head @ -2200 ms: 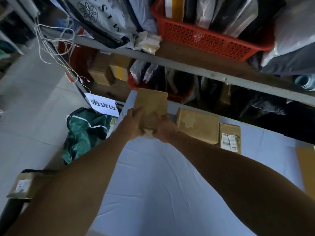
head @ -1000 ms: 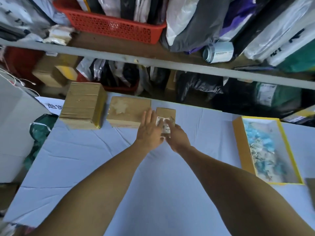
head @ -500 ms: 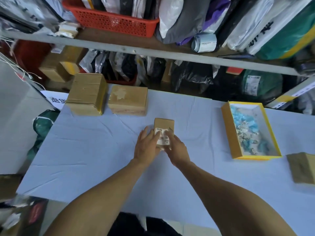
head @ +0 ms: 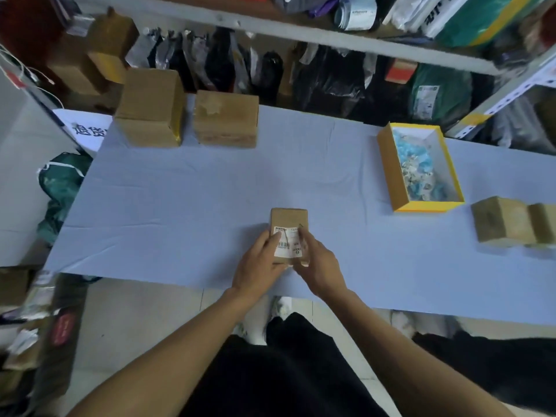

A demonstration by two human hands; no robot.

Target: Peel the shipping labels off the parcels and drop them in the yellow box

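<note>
At frame centre, both hands, left hand (head: 261, 260) & right hand (head: 319, 260), grip small parcel (head: 288, 219); fingers curled at its label (head: 287, 245), not yet peeled. Yellow box (head: 391, 173), upper right, already holds scraps.

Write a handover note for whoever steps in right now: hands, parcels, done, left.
Left hand grips the small parcel at the table's near edge, thumb on its label.
Right hand holds the parcel's right side, fingers at the label's edge.
Label still stuck on.
Yellow box, far right, already holds peeled labels.
Left: peel this label, drop it in the box. The other parcels show no labels from here.
</note>
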